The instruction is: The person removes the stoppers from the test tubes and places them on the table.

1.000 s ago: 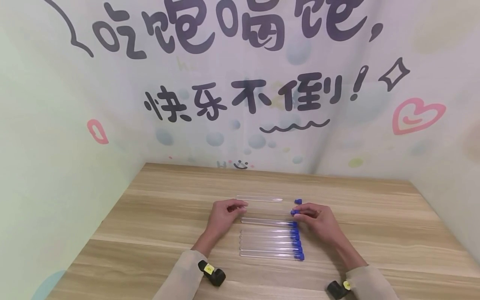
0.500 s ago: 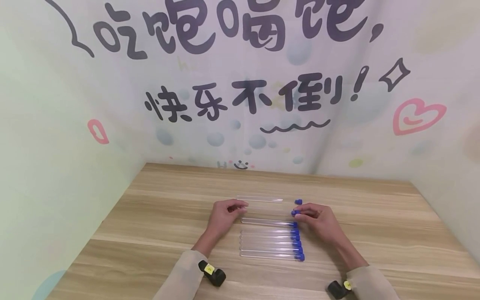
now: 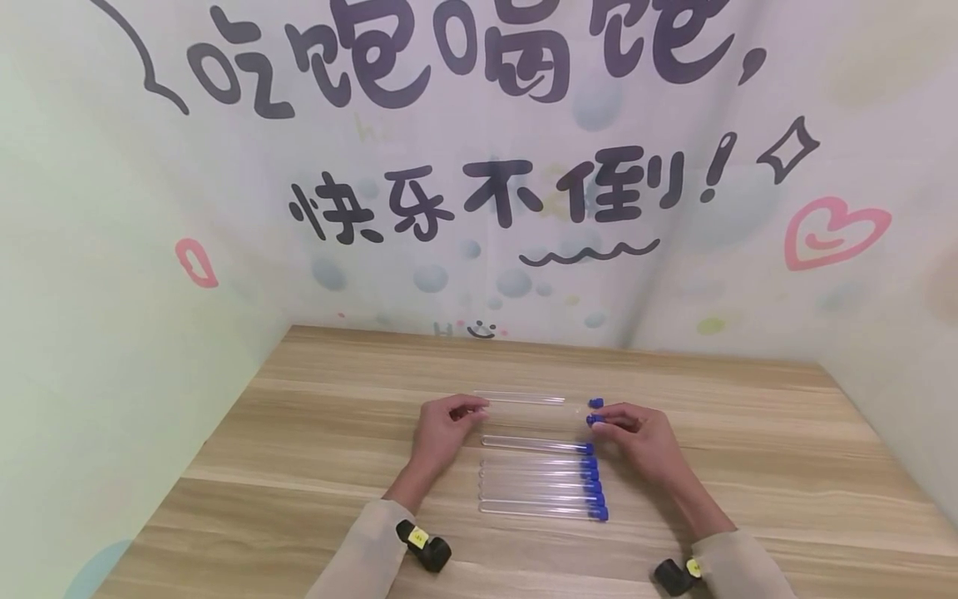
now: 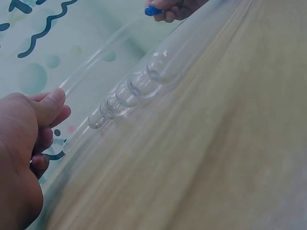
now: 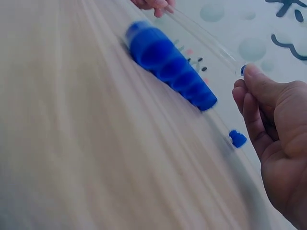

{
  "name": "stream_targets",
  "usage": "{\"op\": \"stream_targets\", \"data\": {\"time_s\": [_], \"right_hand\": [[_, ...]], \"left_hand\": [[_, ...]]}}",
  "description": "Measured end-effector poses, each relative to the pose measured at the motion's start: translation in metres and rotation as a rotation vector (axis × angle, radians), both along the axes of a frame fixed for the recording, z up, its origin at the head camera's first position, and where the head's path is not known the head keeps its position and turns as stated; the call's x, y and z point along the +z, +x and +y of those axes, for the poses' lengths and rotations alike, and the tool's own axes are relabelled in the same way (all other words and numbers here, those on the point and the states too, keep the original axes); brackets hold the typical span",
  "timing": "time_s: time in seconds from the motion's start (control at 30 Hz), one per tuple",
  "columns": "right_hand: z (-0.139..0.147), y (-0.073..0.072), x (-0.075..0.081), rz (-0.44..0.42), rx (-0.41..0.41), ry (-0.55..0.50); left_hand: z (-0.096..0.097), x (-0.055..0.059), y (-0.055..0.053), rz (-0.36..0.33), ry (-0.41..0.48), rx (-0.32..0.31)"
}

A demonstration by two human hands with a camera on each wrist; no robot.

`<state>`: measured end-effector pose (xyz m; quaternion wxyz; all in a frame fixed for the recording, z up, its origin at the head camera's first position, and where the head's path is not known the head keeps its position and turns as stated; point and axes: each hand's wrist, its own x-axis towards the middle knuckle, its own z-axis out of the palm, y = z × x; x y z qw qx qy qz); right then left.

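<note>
My left hand (image 3: 441, 430) pinches one end of a clear test tube (image 4: 98, 58) between thumb and fingers, holding it off the table. Between the thumb and fingers of my right hand (image 3: 645, 437) is a small blue cap (image 3: 595, 419), close to the tube's open end. A narrow gap seems to separate cap and tube in the head view. Behind the held tube lies an uncapped test tube (image 3: 520, 398), with a loose blue cap (image 3: 595, 403) off its right end. Nearer me, one capped test tube (image 3: 535, 443) lies on its side.
Several more capped tubes (image 3: 533, 488) lie side by side on the wooden table (image 3: 314, 466), blue ends to the right. A printed cloth (image 3: 486, 274) hangs behind the table's back edge. Black wrist cameras (image 3: 428, 551) sit on both sleeves.
My right hand has shifted slightly right and up with the cap. My left hand has moved a little left and up with the tube, and the gap between cap and tube looks wider.
</note>
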<state>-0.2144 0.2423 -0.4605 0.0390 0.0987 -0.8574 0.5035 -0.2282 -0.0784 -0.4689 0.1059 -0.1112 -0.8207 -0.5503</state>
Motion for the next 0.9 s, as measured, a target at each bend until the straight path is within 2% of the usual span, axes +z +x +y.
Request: {"op": "stream_targets", "data": {"time_s": [0.07,0.27,0.53,0.9], "right_hand": [[0.0021,0.0001,-0.0001,-0.005,-0.021,0.002],[0.0043,-0.0006,-0.0008,0.013,-0.029,-0.008],[0.0040,-0.0014,-0.0034,0.111,-0.118,0.099],[0.0056,-0.0038,-0.0075,0.171,-0.168,0.152]], "left_hand": [[0.0004,0.0002,-0.0003,0.003,0.003,0.023],[0.0012,-0.0009,-0.0010,-0.001,-0.003,0.027],[-0.0003,-0.0013,-0.0028,-0.025,-0.017,0.055],[0.0008,-0.0001,-0.0041,-0.050,-0.043,0.078]]}}
